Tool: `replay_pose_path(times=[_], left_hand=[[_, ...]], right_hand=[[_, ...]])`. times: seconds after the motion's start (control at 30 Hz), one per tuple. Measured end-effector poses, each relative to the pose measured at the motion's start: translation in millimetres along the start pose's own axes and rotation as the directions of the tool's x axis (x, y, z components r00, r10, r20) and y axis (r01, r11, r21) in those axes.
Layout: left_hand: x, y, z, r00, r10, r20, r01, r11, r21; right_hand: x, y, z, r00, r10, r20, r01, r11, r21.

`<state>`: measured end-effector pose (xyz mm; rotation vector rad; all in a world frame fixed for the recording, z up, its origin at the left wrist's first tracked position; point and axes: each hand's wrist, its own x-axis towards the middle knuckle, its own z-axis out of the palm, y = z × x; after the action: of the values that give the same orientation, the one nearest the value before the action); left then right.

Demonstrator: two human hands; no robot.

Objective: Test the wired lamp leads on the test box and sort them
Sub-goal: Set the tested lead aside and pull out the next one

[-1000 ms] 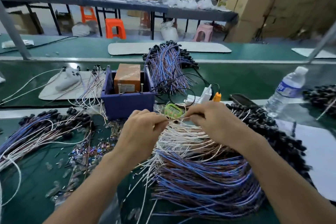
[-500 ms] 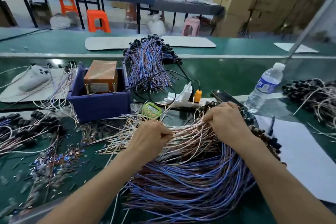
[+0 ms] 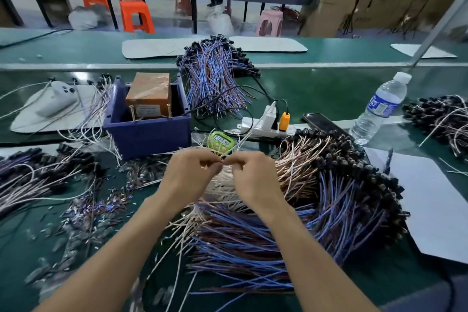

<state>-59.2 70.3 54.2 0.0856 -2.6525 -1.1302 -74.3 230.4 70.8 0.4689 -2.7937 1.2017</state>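
A big heap of lamp leads (image 3: 298,215), blue, brown and pale wires with black lamp ends, lies in front of me on the green bench. My left hand (image 3: 190,175) and my right hand (image 3: 250,177) meet above the heap, each pinching the thin bare ends of pale leads (image 3: 224,157) between thumb and fingers. The test box (image 3: 148,99), brown with upright metal pins, sits in a dark blue bin (image 3: 149,132) behind my left hand. A second lead pile (image 3: 35,175) lies at the left, and another bundle (image 3: 215,78) at the back.
A green timer (image 3: 220,140), a white power strip (image 3: 263,126) with an orange plug, a phone (image 3: 321,121) and a water bottle (image 3: 379,109) stand behind the heap. White sheets (image 3: 435,208) lie right. Wire scraps (image 3: 101,208) litter the left bench.
My hands were apart, down in the heap; they have risen and come together over it, pinching lead ends. The view has shifted slightly.
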Motion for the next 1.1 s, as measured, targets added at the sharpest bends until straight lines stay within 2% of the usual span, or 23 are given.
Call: replay_pose_path(times=[0.1,0.17,0.27,0.37,0.47,0.6,0.63,0.77,0.87,1.0,1.1], left_hand=[[-10.1,-19.3,-25.3,0.994,-0.074,-0.085,0.072,0.997,-0.026],[-18.2,-32.2,-43.0,0.984,-0.108,-0.142,0.108,0.994,-0.007],[-33.8,-53.3,-72.7,0.963,-0.196,-0.185,0.185,0.98,-0.08],[-55.9,-84.4,-108.1,0.927,-0.285,-0.243,0.276,0.959,-0.072],[-77.1,-120.7,-145.8,0.861,-0.353,-0.368,0.368,0.929,-0.03],[-95.5,-161.5,-177.9,0.711,-0.414,-0.568,0.547,0.834,0.076],[-98.4,-169.8,-182.7,0.695,-0.412,-0.59,0.569,0.817,0.099],[-104.2,-194.4,-189.1,0.759,-0.41,-0.506,0.557,0.811,0.179],[-103.1,-202.2,-187.5,0.775,-0.448,-0.446,0.558,0.816,0.152],[-101.5,-207.7,-187.8,0.742,-0.453,-0.493,0.547,0.835,0.055],[-101.7,-210.5,-190.4,0.696,-0.495,-0.52,0.531,0.842,-0.09]], right_hand=[[3.2,-18.4,29.0,0.999,0.023,-0.047,-0.015,0.987,0.16],[3.0,-34.7,50.6,0.999,0.012,-0.036,-0.003,0.971,0.239],[2.7,-61.2,80.4,1.0,-0.017,-0.006,0.018,0.945,0.325],[4.9,-85.2,108.2,0.998,-0.034,0.045,0.015,0.931,0.365],[9.6,-111.1,134.7,0.983,-0.093,0.157,0.032,0.934,0.355],[17.9,-148.2,166.3,0.932,-0.176,0.319,0.097,0.964,0.247],[20.7,-156.9,173.9,0.91,-0.187,0.37,0.121,0.973,0.195],[31.1,-184.6,200.4,0.806,-0.139,0.575,0.204,0.978,-0.049],[34.5,-195.1,215.4,0.782,-0.146,0.606,0.343,0.913,-0.222],[39.8,-191.3,228.4,0.755,-0.176,0.631,0.424,0.866,-0.266],[43.6,-187.1,234.1,0.785,-0.173,0.595,0.38,0.893,-0.241]])
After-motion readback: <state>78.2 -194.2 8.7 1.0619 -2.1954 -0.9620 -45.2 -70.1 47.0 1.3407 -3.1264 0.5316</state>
